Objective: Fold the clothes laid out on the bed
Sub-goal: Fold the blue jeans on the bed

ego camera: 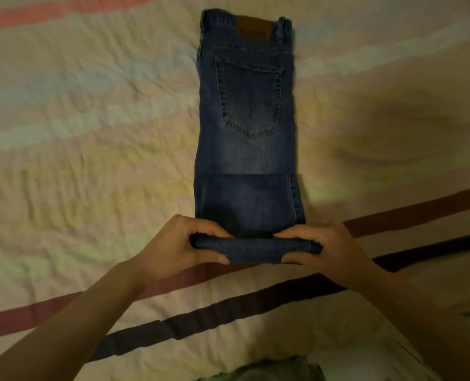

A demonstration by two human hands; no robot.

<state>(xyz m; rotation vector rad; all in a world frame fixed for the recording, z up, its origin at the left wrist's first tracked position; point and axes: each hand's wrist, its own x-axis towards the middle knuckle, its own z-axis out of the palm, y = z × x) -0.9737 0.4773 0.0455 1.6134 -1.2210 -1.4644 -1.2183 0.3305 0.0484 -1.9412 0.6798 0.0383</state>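
Note:
A pair of dark blue jeans (246, 127) lies folded lengthwise on the bed, waistband and brown leather patch at the far end, one back pocket facing up. The leg ends are doubled back over the lower part. At the near end the denim forms a thick fold lifted slightly off the sheet. My left hand (173, 243) grips the left end of that fold, thumb underneath and fingers curled over the top. My right hand (324, 244) grips the right end the same way.
The striped bedsheet (91, 119) is wrinkled, pastel bands across the far part, a dark red stripe (410, 213) and a dark navy stripe (228, 312) near me. A bit of greenish cloth (269, 371) shows at the bottom edge.

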